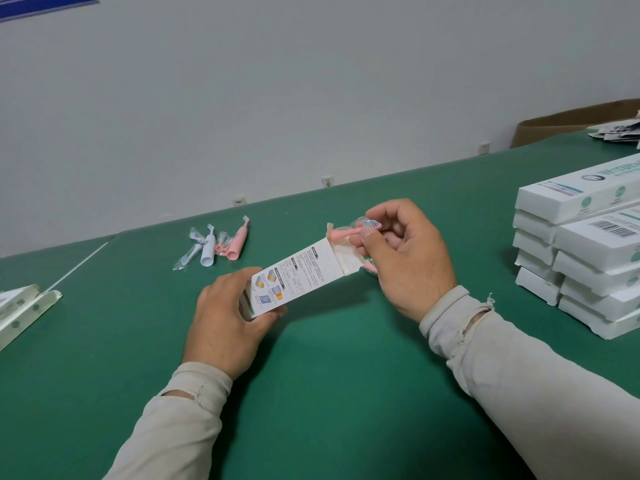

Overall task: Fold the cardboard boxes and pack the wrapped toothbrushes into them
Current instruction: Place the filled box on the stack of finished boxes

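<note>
My left hand (227, 318) grips the near end of a white printed cardboard box (298, 277), held just above the green table (329, 375). The box's far end is open, its flaps spread. My right hand (405, 252) pinches a pink wrapped toothbrush (349, 233) at that open end; part of the brush sits at the mouth of the box. Farther back on the table lies a small heap of wrapped toothbrushes (216, 245), pink and white ones with spare heads.
Stacks of closed white boxes (581, 258) stand at the right. Flat unfolded boxes (20, 306) lie at the left edge. A brown carton (568, 124) and loose leaflets (616, 133) sit at the far right. A wall runs behind the table.
</note>
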